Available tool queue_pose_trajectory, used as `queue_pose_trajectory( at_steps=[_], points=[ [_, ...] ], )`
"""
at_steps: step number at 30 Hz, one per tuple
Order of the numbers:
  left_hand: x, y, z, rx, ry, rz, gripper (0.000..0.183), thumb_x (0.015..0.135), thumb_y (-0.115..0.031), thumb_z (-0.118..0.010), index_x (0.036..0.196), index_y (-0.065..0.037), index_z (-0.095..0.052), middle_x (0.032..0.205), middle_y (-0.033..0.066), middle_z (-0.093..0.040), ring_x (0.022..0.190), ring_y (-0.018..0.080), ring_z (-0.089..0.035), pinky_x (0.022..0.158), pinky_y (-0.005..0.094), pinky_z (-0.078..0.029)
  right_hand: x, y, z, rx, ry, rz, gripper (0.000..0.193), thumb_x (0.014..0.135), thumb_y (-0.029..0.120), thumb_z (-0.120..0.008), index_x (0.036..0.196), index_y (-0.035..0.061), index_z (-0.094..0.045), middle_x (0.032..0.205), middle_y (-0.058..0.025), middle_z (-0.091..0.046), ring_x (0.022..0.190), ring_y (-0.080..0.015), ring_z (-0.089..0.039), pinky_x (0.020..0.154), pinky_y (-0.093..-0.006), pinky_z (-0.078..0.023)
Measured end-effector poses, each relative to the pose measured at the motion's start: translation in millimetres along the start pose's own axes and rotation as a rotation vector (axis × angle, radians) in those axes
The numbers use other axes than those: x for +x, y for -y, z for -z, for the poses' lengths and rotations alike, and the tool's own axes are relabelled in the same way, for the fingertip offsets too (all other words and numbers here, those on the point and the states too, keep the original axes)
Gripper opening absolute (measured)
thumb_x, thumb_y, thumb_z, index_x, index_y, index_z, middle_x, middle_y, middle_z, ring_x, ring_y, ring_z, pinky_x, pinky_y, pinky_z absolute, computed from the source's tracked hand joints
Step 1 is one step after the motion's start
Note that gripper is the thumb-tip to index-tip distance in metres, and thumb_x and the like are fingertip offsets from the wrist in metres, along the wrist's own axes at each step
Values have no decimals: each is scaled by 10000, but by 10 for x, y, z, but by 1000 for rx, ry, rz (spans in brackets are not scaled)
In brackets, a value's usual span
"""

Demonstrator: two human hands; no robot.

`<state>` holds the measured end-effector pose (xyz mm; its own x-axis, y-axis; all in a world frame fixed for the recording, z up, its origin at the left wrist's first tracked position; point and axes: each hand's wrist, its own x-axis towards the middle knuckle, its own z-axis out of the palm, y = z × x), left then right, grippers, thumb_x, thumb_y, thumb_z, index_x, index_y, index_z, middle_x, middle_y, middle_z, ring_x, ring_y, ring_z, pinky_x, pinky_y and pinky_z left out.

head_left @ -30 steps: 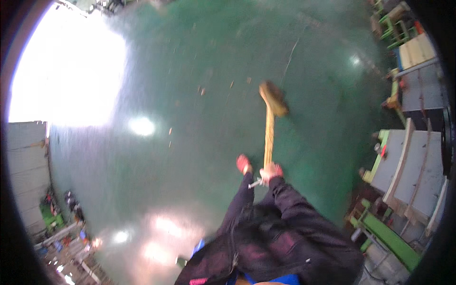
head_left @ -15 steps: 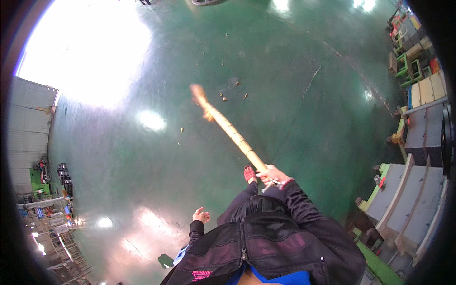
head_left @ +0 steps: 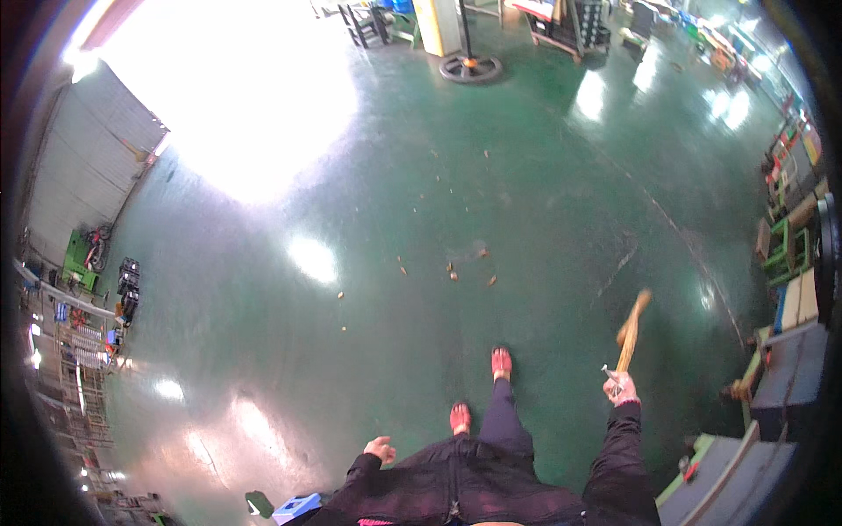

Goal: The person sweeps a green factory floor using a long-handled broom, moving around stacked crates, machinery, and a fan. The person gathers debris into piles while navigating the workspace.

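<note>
My right hand (head_left: 621, 387), out to the right of my body, is closed round a tan bamboo stick (head_left: 629, 337). The stick points forward and slightly right, blurred at its far end and clear of the floor. A pale, thin piece (head_left: 609, 373) sticks out by the fingers; I cannot make out what it is. My left hand (head_left: 381, 449) hangs low beside my body with nothing in it, its fingers loosely bent. Small brown bits (head_left: 453, 273) lie scattered on the green floor (head_left: 526, 219) ahead of my feet.
Grey-topped benches (head_left: 732, 478) and green frames (head_left: 781, 259) line the right side. A round-based stand (head_left: 471, 68) and a loaded cart (head_left: 561, 39) are at the far end. Black crates (head_left: 129, 285) and racks stand at left, and a blue-and-white box (head_left: 298, 507) is low at left.
My right hand has swung outward to the right with the stick, which now points forward-right instead of forward-left. My left hand's fingers have bent. The view has tilted up, showing more of the far floor.
</note>
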<state>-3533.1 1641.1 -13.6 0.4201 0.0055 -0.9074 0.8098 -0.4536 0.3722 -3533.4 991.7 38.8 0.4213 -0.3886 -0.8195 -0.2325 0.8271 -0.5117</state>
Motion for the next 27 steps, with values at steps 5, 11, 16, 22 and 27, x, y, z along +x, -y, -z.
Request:
queue_pose_trajectory(
  at_steps=[5,11,16,22,27],
  points=[
    [-143,-648,-34,-55,-22,39,425,723,19,-419,1139,-65,-412,794,137,-587,645,190,-578,529,306,-487,1136,-331,-436,-127,-21,-148,179,691,54,-474,546,93,-375,428,-6,-335,297,-122,-340,271,-258,-278],
    [-218,-1008,-337,-265,-82,118,428,742,12,-424,1160,-73,-394,841,115,-580,668,181,-584,567,278,-492,748,-1705,-1362,-1037,-45,164,89,631,-2,-468,568,40,-422,451,-81,-418,338,-218,-445,290,-326,-302],
    [36,-1009,-578,422,-19,-173,404,691,-119,-517,1092,-100,-481,927,130,-577,759,215,-585,636,314,-480,479,-1670,-2156,-750,496,-501,96,685,30,-526,752,3,-463,538,-60,-473,345,-175,-449,275,-314,-316],
    [82,-1350,-400,-189,-22,55,439,710,-34,-468,1142,-95,-417,845,139,-573,679,233,-575,598,335,-489,160,-1058,-2522,-247,771,-718,130,741,21,-533,755,19,-404,516,17,-376,334,-45,-334,280,-187,-257],
    [92,-1668,-331,-265,-50,92,462,740,20,-406,1182,-103,-358,805,141,-567,642,206,-567,529,328,-485,-12,-120,-1908,-298,631,-441,195,720,-4,-537,842,27,-389,543,0,-372,331,-55,-321,300,-198,-276]
  ],
)
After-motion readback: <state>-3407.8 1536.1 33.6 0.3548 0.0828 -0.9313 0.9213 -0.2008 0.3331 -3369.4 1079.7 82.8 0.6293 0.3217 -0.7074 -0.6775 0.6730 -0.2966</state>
